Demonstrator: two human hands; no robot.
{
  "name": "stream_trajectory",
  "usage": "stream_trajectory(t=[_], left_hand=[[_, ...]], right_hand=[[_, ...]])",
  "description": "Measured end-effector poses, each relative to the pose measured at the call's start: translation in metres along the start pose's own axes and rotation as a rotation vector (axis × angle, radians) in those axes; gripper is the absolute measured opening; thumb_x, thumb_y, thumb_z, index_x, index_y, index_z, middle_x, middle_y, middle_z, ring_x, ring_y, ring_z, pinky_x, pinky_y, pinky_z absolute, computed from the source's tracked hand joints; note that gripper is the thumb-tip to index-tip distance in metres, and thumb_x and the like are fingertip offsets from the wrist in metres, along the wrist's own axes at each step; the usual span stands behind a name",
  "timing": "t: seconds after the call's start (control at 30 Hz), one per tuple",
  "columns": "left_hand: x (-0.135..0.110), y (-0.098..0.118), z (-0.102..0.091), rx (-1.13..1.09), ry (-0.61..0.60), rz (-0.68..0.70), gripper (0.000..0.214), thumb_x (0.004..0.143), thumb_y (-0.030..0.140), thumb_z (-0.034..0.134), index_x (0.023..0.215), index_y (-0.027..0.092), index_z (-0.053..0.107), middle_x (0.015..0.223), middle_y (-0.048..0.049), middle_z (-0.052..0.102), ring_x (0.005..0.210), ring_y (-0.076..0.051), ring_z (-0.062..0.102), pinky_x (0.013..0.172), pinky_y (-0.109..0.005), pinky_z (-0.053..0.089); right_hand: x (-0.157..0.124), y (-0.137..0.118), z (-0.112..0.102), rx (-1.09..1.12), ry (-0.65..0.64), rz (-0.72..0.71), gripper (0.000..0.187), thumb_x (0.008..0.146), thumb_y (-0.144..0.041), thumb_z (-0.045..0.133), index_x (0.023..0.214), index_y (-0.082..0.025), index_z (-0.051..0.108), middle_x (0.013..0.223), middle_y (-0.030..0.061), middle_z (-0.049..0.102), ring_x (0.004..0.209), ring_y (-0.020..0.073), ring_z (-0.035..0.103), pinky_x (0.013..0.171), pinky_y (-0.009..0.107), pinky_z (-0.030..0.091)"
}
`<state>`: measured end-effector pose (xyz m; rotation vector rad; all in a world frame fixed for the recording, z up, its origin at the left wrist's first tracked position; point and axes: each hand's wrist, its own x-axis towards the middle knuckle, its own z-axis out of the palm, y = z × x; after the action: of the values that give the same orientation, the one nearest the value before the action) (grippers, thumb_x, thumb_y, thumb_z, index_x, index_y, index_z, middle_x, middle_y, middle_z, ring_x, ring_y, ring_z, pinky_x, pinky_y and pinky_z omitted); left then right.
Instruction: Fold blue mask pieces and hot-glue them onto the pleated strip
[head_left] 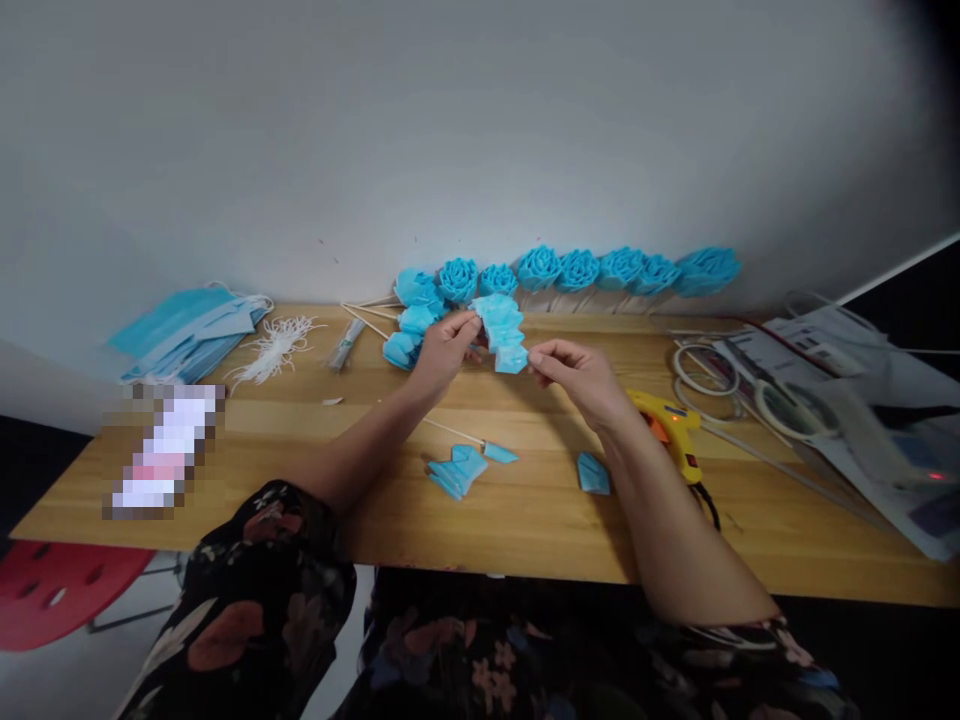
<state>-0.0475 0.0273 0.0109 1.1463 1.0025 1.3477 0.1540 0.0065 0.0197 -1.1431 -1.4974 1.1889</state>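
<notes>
A light blue pleated strip of mask fabric (pixel 504 325) hangs between my two hands above the table. My left hand (pixel 448 345) pinches its upper left edge. At the strip's lower right corner, my right hand (pixel 564 365) has thumb and forefinger closed on it. Below lie a folded blue fabric piece (pixel 457 470), a thin stick with a blue tip (pixel 499 452) and a small blue folded piece (pixel 593 473). Partly behind my right forearm rests a yellow glue gun (pixel 679 430) with a small lit light.
Finished blue fabric roses (pixel 577 270) line the wall. Blue masks (pixel 191 335) are piled at the left, near white elastic loops (pixel 277 348) and a bundle in clear wrap (pixel 346 342). Scissors (pixel 787 405), papers and cables crowd the right. A red chair (pixel 67 590) stands below left.
</notes>
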Motion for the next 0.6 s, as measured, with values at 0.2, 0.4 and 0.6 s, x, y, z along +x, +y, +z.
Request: stream_trajectory(t=[0.2, 0.4, 0.6], left_hand=[[-0.001, 0.0, 0.001, -0.009, -0.006, -0.022, 0.015, 0.091, 0.03, 0.068, 0.086, 0.016, 0.072, 0.076, -0.0004, 0.069, 0.069, -0.012, 0.064, 0.059, -0.021, 0.051], [-0.003, -0.001, 0.002, 0.0, -0.026, -0.016, 0.019, 0.09, 0.035, 0.07, 0.086, 0.016, 0.071, 0.075, 0.0, 0.068, 0.069, -0.012, 0.063, 0.06, -0.021, 0.051], [-0.001, -0.003, 0.001, 0.0, -0.027, -0.03, 0.02, 0.089, 0.037, 0.071, 0.087, 0.016, 0.072, 0.075, -0.0005, 0.068, 0.067, -0.012, 0.063, 0.059, -0.022, 0.052]], right_hand=[[0.0, 0.002, 0.001, 0.0, 0.037, -0.019, 0.031, 0.07, -0.052, 0.083, 0.071, -0.022, 0.075, 0.069, 0.0008, 0.068, 0.061, 0.0127, 0.052, 0.059, 0.028, 0.044], [0.003, 0.008, 0.001, -0.011, 0.031, -0.024, 0.032, 0.071, -0.054, 0.083, 0.074, -0.022, 0.075, 0.069, 0.0007, 0.067, 0.06, 0.0134, 0.051, 0.058, 0.03, 0.044], [0.005, 0.013, 0.0, -0.023, 0.048, -0.031, 0.03, 0.072, -0.05, 0.081, 0.074, -0.021, 0.076, 0.066, -0.0002, 0.065, 0.06, 0.0123, 0.049, 0.058, 0.028, 0.042]])
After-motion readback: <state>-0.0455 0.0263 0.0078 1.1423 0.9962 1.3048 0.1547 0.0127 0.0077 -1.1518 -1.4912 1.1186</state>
